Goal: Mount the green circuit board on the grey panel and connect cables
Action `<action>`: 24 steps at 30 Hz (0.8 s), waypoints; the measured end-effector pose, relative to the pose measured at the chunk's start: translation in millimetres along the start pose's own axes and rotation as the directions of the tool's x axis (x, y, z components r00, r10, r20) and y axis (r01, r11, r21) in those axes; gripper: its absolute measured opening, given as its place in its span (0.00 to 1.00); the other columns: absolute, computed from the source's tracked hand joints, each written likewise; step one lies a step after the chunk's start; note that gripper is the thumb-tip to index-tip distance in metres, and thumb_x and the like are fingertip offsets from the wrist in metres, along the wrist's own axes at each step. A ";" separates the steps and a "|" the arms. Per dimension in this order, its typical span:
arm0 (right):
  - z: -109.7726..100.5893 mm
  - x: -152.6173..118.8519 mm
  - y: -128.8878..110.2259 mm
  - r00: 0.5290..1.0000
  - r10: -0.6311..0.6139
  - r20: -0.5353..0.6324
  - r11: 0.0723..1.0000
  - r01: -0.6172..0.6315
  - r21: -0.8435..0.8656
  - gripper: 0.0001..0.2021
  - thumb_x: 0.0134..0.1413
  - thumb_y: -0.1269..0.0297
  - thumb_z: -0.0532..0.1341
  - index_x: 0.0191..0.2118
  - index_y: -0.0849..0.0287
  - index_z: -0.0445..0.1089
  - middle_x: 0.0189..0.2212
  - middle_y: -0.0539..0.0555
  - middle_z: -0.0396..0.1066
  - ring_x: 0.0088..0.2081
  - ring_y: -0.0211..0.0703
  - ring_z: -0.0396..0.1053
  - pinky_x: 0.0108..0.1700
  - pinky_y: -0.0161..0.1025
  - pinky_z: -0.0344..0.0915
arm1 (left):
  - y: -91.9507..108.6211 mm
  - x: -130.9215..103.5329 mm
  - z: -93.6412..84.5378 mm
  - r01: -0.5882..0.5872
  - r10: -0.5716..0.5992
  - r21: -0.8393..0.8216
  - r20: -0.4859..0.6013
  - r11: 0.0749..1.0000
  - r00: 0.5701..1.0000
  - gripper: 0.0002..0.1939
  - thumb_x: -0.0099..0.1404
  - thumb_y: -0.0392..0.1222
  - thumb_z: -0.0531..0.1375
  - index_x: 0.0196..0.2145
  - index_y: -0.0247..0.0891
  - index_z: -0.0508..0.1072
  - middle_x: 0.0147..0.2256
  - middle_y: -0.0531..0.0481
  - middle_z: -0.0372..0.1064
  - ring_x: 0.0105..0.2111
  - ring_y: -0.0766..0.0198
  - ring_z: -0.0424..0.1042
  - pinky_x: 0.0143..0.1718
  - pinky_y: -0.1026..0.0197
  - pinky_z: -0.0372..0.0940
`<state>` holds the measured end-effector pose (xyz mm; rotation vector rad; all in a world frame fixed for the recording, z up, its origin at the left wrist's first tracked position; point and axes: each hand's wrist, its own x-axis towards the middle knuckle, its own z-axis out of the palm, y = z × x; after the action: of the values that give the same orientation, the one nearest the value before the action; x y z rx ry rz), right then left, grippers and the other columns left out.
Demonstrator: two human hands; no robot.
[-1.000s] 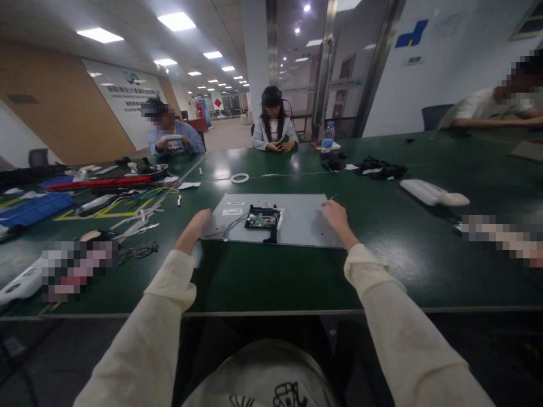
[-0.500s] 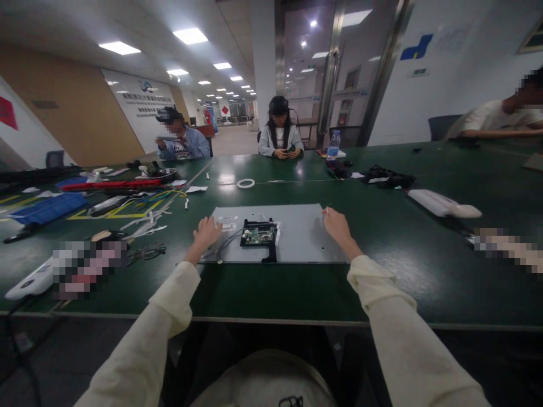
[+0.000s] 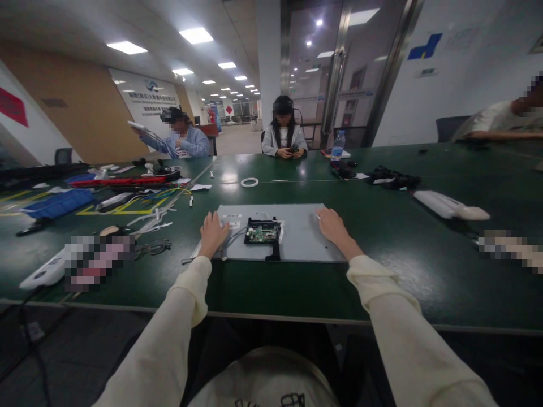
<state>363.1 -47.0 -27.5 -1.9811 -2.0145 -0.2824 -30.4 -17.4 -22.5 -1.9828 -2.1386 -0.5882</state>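
A flat grey metal panel [image 3: 303,237], perhaps the back of a display, lies on the green table in front of me. Fixed near its middle is a green circuit board [image 3: 262,233] in a black bracket [image 3: 275,250], with grey cables [image 3: 233,240] running off to the left. My left hand [image 3: 213,233] rests at the panel's left edge, fingers spread. Over the upper right part of the panel is my right hand [image 3: 335,227], its fingers closed in a pinch; a small pale tip shows there, too small to name.
Left of me lie eyeglasses [image 3: 158,247], a white device [image 3: 53,265], a blue tray [image 3: 59,203] and loose cables. Beyond the panel is a white tape ring [image 3: 249,182]. A white object [image 3: 449,205] lies to the right. Other people sit around the table.
My left hand has moved slightly inward at the panel's left edge. My right hand has shifted left, in over the panel. A person at the far left now holds a white object out sideways.
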 end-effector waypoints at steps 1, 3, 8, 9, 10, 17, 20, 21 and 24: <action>-0.5 -1.4 -1.1 1.000 0.011 -0.004 1.000 -0.011 -0.009 0.22 0.59 0.69 0.45 0.58 0.59 0.57 0.59 0.60 0.51 0.58 0.54 0.50 0.53 0.51 0.55 | 0.7 -0.5 0.0 0.000 0.000 -0.002 -0.030 1.000 1.000 0.32 0.63 0.52 0.48 0.60 0.31 0.51 0.61 0.35 0.45 0.60 0.47 0.47 0.55 0.46 0.52; -2.3 -3.5 -3.6 1.000 0.020 -0.016 1.000 -0.020 -0.014 0.23 0.60 0.67 0.45 0.61 0.53 0.52 0.62 0.56 0.44 0.60 0.56 0.46 0.54 0.55 0.54 | 2.0 -1.0 -0.8 -0.010 0.010 0.002 -0.055 1.000 0.998 0.33 0.63 0.52 0.48 0.61 0.33 0.48 0.62 0.38 0.42 0.62 0.47 0.42 0.56 0.44 0.50; -7.4 -4.0 -7.6 0.996 -0.068 0.054 0.996 0.065 0.052 0.23 0.60 0.69 0.45 0.61 0.54 0.52 0.59 0.56 0.52 0.59 0.50 0.49 0.56 0.51 0.51 | 2.0 0.5 -2.3 -0.017 0.021 -0.033 0.112 0.999 0.993 0.30 0.65 0.52 0.45 0.62 0.37 0.47 0.58 0.39 0.55 0.60 0.50 0.49 0.55 0.40 0.47; -8.0 -3.7 -7.9 0.996 -0.071 0.055 0.996 0.067 0.061 0.23 0.60 0.70 0.45 0.61 0.55 0.53 0.59 0.56 0.53 0.59 0.49 0.49 0.56 0.50 0.52 | 1.7 0.9 -2.1 -0.015 0.020 -0.040 0.122 0.999 0.992 0.31 0.65 0.51 0.45 0.62 0.36 0.47 0.57 0.38 0.56 0.59 0.50 0.50 0.55 0.41 0.48; -8.3 -3.4 -7.9 0.997 -0.068 0.037 0.996 0.065 0.064 0.23 0.60 0.69 0.45 0.61 0.55 0.53 0.59 0.57 0.52 0.59 0.49 0.48 0.57 0.50 0.51 | 1.4 1.2 -1.9 -0.015 0.020 -0.044 0.107 0.999 0.994 0.31 0.64 0.51 0.45 0.62 0.36 0.46 0.58 0.37 0.55 0.59 0.49 0.50 0.55 0.42 0.49; -6.5 -0.1 -5.1 0.990 -0.115 0.076 0.986 0.104 0.134 0.20 0.59 0.71 0.47 0.55 0.56 0.62 0.58 0.58 0.53 0.58 0.48 0.51 0.56 0.47 0.52 | 4.0 0.4 -6.5 -0.027 0.030 -0.028 0.112 0.999 0.993 0.25 0.64 0.50 0.47 0.55 0.34 0.59 0.54 0.36 0.59 0.57 0.50 0.55 0.54 0.47 0.52; -4.6 1.4 -4.0 0.993 -0.099 0.065 0.989 0.091 0.120 0.20 0.59 0.71 0.47 0.55 0.57 0.62 0.59 0.58 0.51 0.58 0.50 0.49 0.56 0.48 0.51 | 4.8 -0.7 -7.3 -0.009 0.010 -0.013 0.074 1.000 0.997 0.26 0.64 0.50 0.48 0.56 0.34 0.58 0.57 0.36 0.54 0.58 0.50 0.51 0.54 0.48 0.51; -4.0 1.7 -3.9 0.992 -0.103 0.075 0.988 0.094 0.120 0.20 0.59 0.71 0.48 0.55 0.56 0.61 0.58 0.58 0.53 0.58 0.49 0.50 0.56 0.48 0.51 | 4.7 -1.1 -7.0 -0.005 0.005 -0.006 0.034 1.000 0.999 0.28 0.63 0.50 0.48 0.58 0.34 0.55 0.59 0.36 0.50 0.60 0.50 0.48 0.55 0.47 0.50; -2.5 1.9 -4.4 0.991 -0.096 0.098 0.990 0.084 0.116 0.19 0.57 0.72 0.49 0.54 0.55 0.63 0.57 0.57 0.54 0.57 0.48 0.52 0.56 0.47 0.52 | 4.4 -1.7 -5.4 -0.012 0.012 -0.004 0.004 1.000 1.000 0.27 0.64 0.49 0.48 0.57 0.35 0.56 0.60 0.36 0.49 0.60 0.49 0.47 0.55 0.43 0.48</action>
<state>358.9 -46.2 -24.2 -1.8757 -2.1380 -0.0859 -26.7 -20.9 -17.5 -1.9991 -2.1273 -0.5870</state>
